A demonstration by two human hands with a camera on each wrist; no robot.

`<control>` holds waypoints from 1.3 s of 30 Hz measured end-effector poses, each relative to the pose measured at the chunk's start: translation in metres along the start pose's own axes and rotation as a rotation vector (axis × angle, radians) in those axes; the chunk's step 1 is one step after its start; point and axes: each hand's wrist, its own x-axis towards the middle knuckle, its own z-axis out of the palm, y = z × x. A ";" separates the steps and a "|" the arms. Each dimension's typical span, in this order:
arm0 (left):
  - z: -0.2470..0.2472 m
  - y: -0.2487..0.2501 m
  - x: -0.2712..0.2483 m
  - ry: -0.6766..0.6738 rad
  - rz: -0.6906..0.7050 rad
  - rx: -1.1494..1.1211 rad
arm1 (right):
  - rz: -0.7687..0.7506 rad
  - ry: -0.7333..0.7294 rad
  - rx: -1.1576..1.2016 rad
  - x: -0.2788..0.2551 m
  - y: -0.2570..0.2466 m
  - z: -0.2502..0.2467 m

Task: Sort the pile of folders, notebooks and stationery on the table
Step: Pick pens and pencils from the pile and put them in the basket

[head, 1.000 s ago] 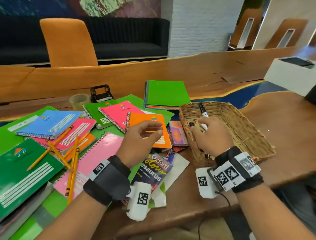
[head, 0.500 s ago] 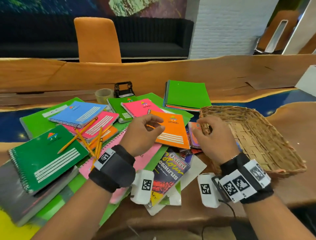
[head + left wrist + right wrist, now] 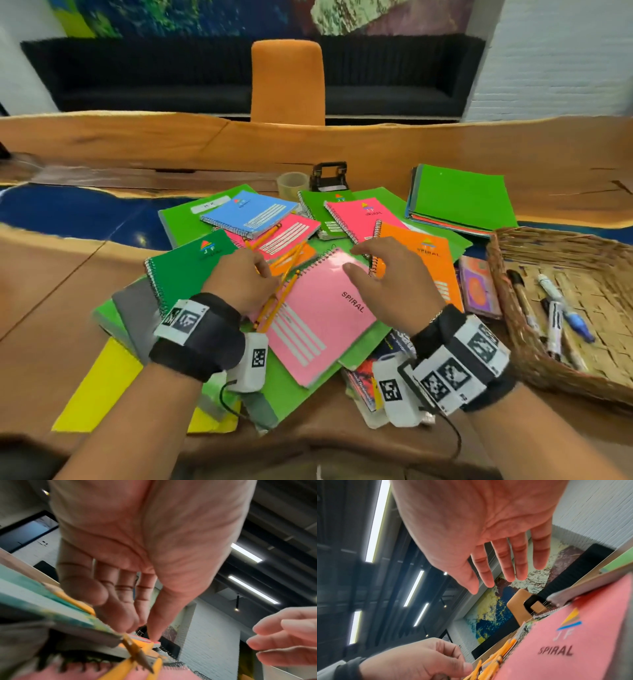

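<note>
1. Left hand is on the loose yellow pencils; its fingers curl down onto them and the thumb tip presses beside them, but whether a pencil is really pinched, the pics do not show.
2. Right hand hovers flat above the big pink notebook, fingers straight and spread, holding nothing.
3. Risk: the pencils lie crossed over the notebook's wire spiral. If the left hand lifts only some, the others probably roll off the cover and slide under the pile or off the table.
4. Risk: the notebooks overlap like tiles. Pulling one from below likely drags the neighbours and whatever lies on them.
5. Risk: the dictionary and papers at the near edge stick out over the table edge, near the right wrist; a push from the forearm can drop them.
6. Count, approx.: spiral notebooks 7 seen (2 green, 1 blue, 3 pink, 1 orange); pencils at least 4, exact no. hidden by the hand.
7. Markers in the wicker basket: about 4, already sorted at the right.
8. Folder stack with green top: 1, behind the basket; more green, grey and yellow folders lie under the pile, no. unclear.
9. Also 1 tape roll and 1 black hole punch at the far side.
</note>
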 end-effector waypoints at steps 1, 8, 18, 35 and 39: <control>0.001 -0.004 0.001 0.005 -0.027 0.012 | -0.015 -0.004 0.005 0.001 -0.003 0.004; 0.005 -0.008 -0.001 -0.049 -0.060 0.024 | -0.056 -0.013 0.010 0.000 -0.007 0.012; -0.012 -0.002 -0.001 0.027 -0.052 -0.139 | -0.063 -0.005 0.056 0.000 -0.003 0.010; 0.042 0.102 -0.049 -0.257 0.402 -0.757 | 0.044 0.297 0.348 -0.005 0.019 -0.027; 0.050 0.118 -0.045 -0.244 0.442 -0.717 | 0.120 0.337 0.259 -0.014 0.038 -0.047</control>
